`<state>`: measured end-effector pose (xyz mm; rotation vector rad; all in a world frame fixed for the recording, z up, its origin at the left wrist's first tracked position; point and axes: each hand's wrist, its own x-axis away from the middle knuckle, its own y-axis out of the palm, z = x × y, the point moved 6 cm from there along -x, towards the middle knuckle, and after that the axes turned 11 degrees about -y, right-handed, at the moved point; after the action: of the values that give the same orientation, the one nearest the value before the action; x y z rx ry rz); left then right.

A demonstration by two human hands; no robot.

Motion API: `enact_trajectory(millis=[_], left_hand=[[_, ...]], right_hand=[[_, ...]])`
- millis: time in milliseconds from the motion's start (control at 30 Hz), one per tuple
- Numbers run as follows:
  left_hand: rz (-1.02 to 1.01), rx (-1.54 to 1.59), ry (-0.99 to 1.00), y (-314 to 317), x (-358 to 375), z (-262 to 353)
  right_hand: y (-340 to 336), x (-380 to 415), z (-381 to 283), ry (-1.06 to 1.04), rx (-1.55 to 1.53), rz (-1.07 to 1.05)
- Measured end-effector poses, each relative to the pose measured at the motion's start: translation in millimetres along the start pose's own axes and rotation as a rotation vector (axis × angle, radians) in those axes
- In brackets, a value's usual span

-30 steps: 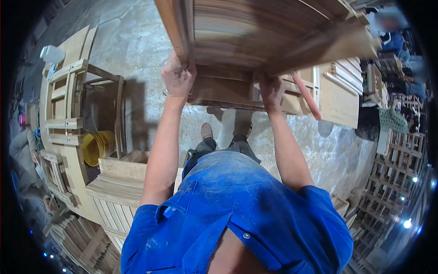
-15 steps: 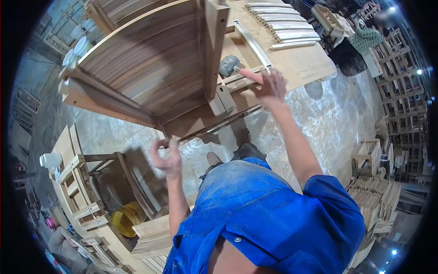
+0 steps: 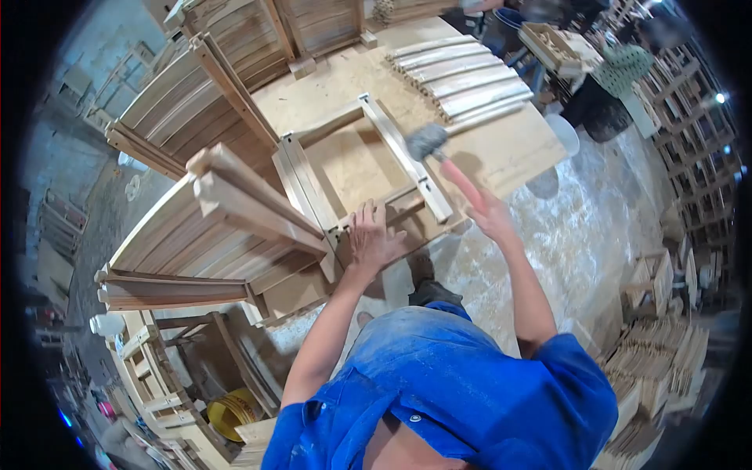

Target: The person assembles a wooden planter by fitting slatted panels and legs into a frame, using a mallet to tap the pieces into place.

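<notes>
A mallet [image 3: 428, 141] with a grey head and an orange-pink handle is gripped in my right hand [image 3: 492, 216], its head raised near the frame's right rail. My left hand [image 3: 371, 239] lies with its fingers spread on the near-left corner of a rectangular wooden frame [image 3: 388, 141]. That frame lies flat on the workbench [image 3: 501, 160]. Just left of my left hand stands a slatted wooden panel with thick posts [image 3: 184, 235].
Wooden slats [image 3: 470, 74] lie in a row at the back of the bench. More slatted panels [image 3: 168, 110] stand behind left. A yellow bucket [image 3: 233, 413] is low at the left. Stacked wood pieces [image 3: 658, 352] sit at the right. A person in green [image 3: 623, 70] is at the back right.
The mallet has been lifted by my right hand. My left hand has moved right, onto the frame. The slatted panel has shifted left and down in view, away from the frame.
</notes>
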<state>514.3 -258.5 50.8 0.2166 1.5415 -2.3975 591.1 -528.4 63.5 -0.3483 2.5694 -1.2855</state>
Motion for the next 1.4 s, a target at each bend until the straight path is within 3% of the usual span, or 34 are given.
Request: enact_trajectory(millis=[33, 100, 167, 267, 333, 433, 533, 567, 633, 667, 700, 767, 867, 933, 1000, 1033, 1133, 1200, 1233, 1333, 1400], left_hand=[[0.074, -0.023, 0.002, 10, -15, 0], [0.211, -0.240, 0.014, 38, -33, 1], [-0.170, -0.193, -0.124, 76, -48, -5], [-0.129, -0.218, -0.138, 80, -54, -2], [-0.132, -0.222, -0.126, 77, -63, 3], [-0.120, -0.225, -0.114, 31, -85, 22], [-0.011, -0.057, -0.177, -37, -109, 37], [-0.014, 0.172, -0.299, -66, -111, 37], [0.035, 0.390, -0.448, -114, -103, 42], [0.139, 0.566, -0.476, -137, -95, 48], [0.244, 0.739, -0.491, -164, -87, 58], [-0.060, 0.671, -1.157, -188, -54, 63], [0.451, 1.272, -0.576, -237, -25, 82], [0.528, 1.558, -0.242, -279, -23, 108], [0.636, 1.510, -0.047, -322, -25, 116], [0.752, 1.427, -0.037, -340, -20, 112], [0.745, 1.491, -0.059, -376, -11, 101], [1.262, 1.007, -0.433, -407, 9, 81], [1.276, 0.993, -0.426, -418, 12, 66], [1.187, 0.970, -0.647, -425, 19, 15], [1.042, 1.058, -0.753, -420, 15, -13]], right_hand=[[-12, -2, 23, 0.054, 0.051, -0.035], [-8, -6, 82, -0.077, 0.098, -0.016], [0, -12, 114, -0.023, 0.045, -0.118], [25, -27, 142, 0.001, 0.092, -0.100], [31, -43, 134, -0.241, 0.095, -0.062], [22, -71, 109, -0.378, 0.270, -0.004], [24, -83, 102, -0.416, 0.180, 0.070], [27, -86, 98, -0.444, 0.169, 0.060], [20, -87, 92, -0.438, -0.017, 0.320], [23, -90, 85, -0.394, -0.056, 0.351], [22, -99, 63, -0.431, -0.080, 0.332], [23, -112, 21, -0.477, -0.195, 0.220], [43, -148, -43, -0.137, -1.060, -0.115], [49, -167, -113, -0.069, -1.490, -0.542], [2, -173, -216, -0.065, -1.998, -0.716], [-23, -179, -256, -0.157, -1.998, -0.697], [-46, -204, -329, -0.293, -1.904, -0.678], [-48, -224, -371, -0.307, -1.902, -0.674], [-46, -236, -389, -0.318, -1.909, -0.690], [-41, -259, -443, -0.455, -1.835, -0.765], [-26, -272, -465, -0.360, -1.647, -0.701]])
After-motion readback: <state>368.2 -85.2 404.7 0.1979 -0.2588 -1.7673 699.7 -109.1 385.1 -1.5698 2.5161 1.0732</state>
